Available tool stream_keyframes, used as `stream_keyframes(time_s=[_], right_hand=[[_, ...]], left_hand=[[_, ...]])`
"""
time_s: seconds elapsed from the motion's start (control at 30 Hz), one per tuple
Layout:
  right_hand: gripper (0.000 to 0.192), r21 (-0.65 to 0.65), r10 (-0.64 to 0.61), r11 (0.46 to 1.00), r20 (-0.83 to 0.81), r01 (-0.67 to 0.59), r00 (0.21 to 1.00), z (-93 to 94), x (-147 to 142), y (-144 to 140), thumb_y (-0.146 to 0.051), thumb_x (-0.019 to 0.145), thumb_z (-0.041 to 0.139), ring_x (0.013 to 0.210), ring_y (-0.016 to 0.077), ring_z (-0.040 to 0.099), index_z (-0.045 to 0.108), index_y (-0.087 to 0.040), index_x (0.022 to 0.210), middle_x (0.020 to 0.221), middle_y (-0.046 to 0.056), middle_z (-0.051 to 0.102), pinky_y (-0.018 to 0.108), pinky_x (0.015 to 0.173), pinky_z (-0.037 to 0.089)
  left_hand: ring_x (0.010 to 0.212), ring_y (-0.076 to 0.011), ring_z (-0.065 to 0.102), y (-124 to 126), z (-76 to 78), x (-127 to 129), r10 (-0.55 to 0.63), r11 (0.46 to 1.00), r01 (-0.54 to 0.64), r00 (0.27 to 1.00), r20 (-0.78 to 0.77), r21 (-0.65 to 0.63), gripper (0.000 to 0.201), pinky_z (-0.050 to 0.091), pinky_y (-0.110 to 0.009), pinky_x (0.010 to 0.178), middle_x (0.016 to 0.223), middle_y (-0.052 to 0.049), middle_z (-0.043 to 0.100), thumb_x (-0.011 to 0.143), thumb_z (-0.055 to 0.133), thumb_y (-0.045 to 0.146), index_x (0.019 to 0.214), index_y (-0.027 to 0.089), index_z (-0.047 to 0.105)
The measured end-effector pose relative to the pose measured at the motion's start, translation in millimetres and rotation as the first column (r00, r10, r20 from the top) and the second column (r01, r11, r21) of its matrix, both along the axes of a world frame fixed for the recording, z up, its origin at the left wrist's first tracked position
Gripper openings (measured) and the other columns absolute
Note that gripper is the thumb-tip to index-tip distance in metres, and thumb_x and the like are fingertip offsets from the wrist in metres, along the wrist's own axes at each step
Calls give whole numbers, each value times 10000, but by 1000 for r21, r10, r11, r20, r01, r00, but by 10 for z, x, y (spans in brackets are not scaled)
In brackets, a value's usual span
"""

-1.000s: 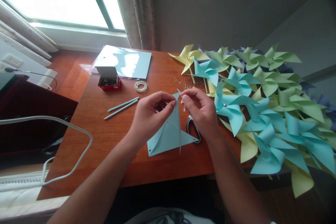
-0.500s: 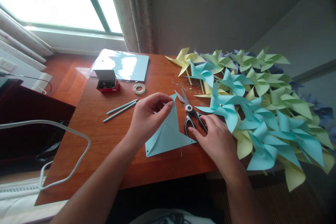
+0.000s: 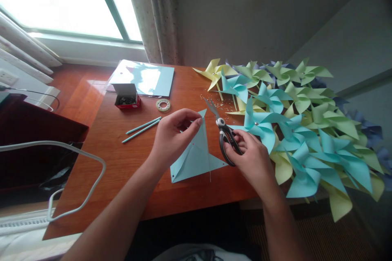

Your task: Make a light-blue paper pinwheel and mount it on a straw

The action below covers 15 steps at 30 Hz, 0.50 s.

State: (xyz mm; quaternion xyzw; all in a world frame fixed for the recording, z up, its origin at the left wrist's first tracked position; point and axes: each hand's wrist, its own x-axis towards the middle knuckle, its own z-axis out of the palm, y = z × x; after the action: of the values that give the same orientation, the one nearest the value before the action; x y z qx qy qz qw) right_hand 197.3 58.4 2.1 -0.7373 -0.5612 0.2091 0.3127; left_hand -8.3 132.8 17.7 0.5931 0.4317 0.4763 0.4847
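Scissors [image 3: 225,134] sit in the right hand [image 3: 251,157], fingers curled round the black handles, blades nearly closed and aimed up-left toward the paper's [image 3: 196,155] top tip. Left hand [image 3: 173,136] pinches that tip, just left of the blades. Paper: pale blue folded triangle, flat on table [image 3: 122,163].

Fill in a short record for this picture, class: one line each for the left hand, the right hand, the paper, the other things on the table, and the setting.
Left hand: left hand pinches the folded-up corners of the blue paper.
Right hand: right hand grips the scissors by the handles, blades pointing away beside the paper.
Paper: lies partly folded on the wooden table.
Other things: two blue sticks, tape roll, small red box, blue sheets, pile of pinwheels in blue, green and yellow.
Setting: window and curtain behind the table.
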Motion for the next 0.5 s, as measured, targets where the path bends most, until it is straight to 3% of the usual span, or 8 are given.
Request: stream_keyframes(time_s=[0.1,0.2,0.33,0.5], right_hand=[[473,49,29,999,-394,-11,919,2,42,-30,-365,832,726,983,253,736,645,-195,1266,1117,117,730,417,878,629],[555,48,92,996,-589,-79,803,15,46,-44,-376,787,803,1045,243,725,634,-231,1295,1218,105,713,388,902,632],[571,48,176,983,-549,-180,817,28,-8,-47,-352,760,846,1096,255,701,652,-263,1290,1310,94,672,387,918,623],[539,162,242,969,-442,-188,864,7,-58,-53,-285,795,819,1151,252,671,650,-295,1308,1306,67,659,382,999,571]], left_hand=[[654,-151,622,1,5,-2,1,1000,-1,1000,-6,-1,155,480,-255,583,766,-38,710,841,741,332,847,178,729],[645,-150,620,2,14,1,3,1000,-3,1000,-9,4,153,480,-258,580,760,-38,711,840,742,332,842,179,727],[634,-145,610,2,18,7,4,1000,-4,1000,0,8,153,472,-255,572,748,-35,707,835,752,329,842,178,731],[637,-144,605,0,19,5,-2,1000,2,1000,13,-12,144,470,-258,581,747,-34,699,840,753,318,850,175,739]])
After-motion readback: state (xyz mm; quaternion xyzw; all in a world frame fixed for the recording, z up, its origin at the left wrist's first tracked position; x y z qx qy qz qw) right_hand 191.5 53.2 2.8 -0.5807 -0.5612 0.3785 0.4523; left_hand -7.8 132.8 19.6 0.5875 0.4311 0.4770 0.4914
